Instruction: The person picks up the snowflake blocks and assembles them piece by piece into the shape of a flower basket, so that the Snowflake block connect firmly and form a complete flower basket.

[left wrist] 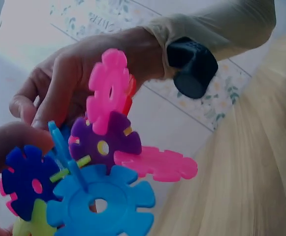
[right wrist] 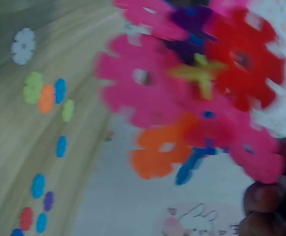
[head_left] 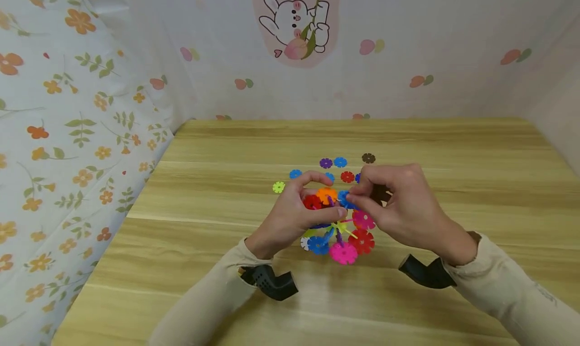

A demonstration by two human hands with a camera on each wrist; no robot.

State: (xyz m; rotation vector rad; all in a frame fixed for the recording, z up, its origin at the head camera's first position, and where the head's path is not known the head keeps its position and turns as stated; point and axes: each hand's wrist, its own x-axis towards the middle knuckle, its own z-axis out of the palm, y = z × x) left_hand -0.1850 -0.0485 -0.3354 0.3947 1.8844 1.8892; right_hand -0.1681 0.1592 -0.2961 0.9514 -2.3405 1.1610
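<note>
My left hand holds a cluster of interlocked plastic snowflake discs above the table, its thumb and fingers curved round it. An orange disc, a hot-pink disc and a red disc stick out from the cluster, joined at odd angles. With thumb and forefinger, my right hand pinches a blue disc at the cluster's upper right side. Purple and light-blue discs fill the left wrist view. Fingers hide part of the joint where the blue disc meets the cluster.
Loose discs lie on the wooden table, among them a yellow-green disc, a purple disc, a red disc and a brown disc. A printed cloth stands behind the table.
</note>
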